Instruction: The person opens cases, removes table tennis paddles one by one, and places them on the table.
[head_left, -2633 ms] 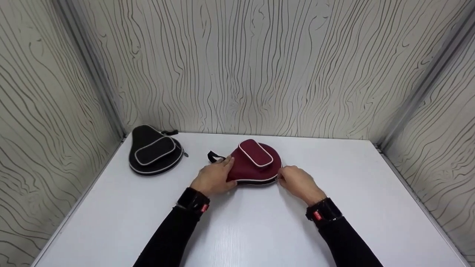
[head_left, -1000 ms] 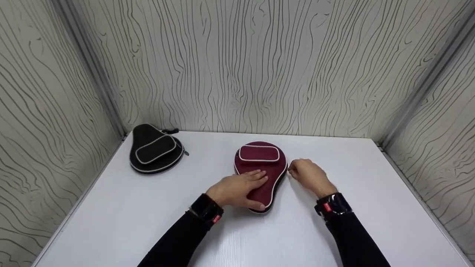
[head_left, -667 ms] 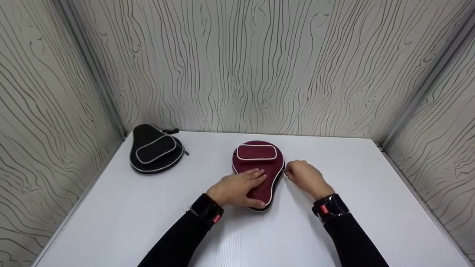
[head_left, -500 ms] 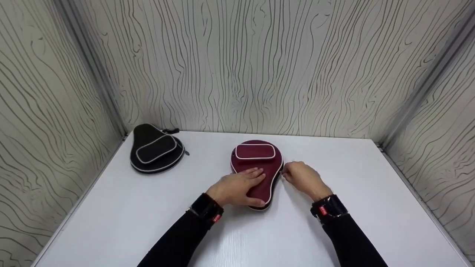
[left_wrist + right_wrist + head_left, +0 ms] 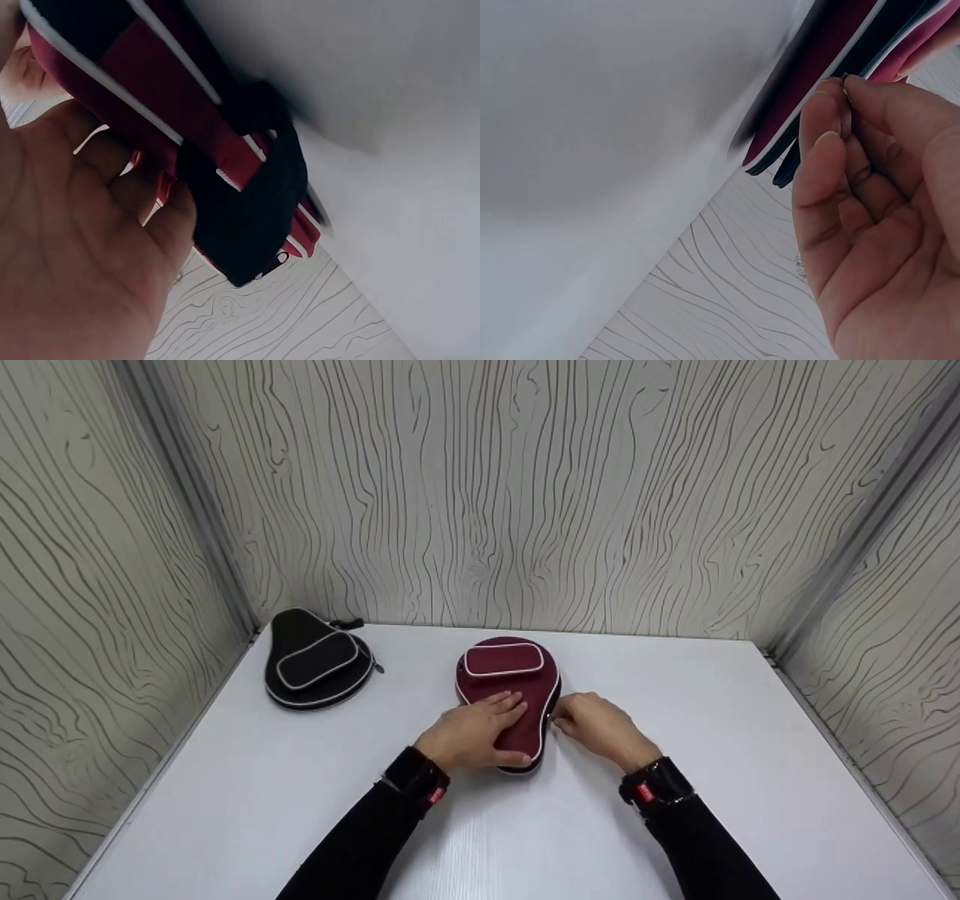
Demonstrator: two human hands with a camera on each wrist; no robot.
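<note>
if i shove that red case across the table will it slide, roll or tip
The red case lies flat and wide on the smooth white table, so it would probably slide, not roll or tip. It looks like padded fabric, likely light with some give. The left hand pressing on it would resist a shove.

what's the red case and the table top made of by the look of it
Red case: seems a matte woven fabric, no shine, with pale piping along its seams and pocket. Table top: looks like a smooth white laminate or painted board with a faint sheen; the core is not visible.

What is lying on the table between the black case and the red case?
Nothing: in the head view, only bare white table separates the black case from the red case.
</note>
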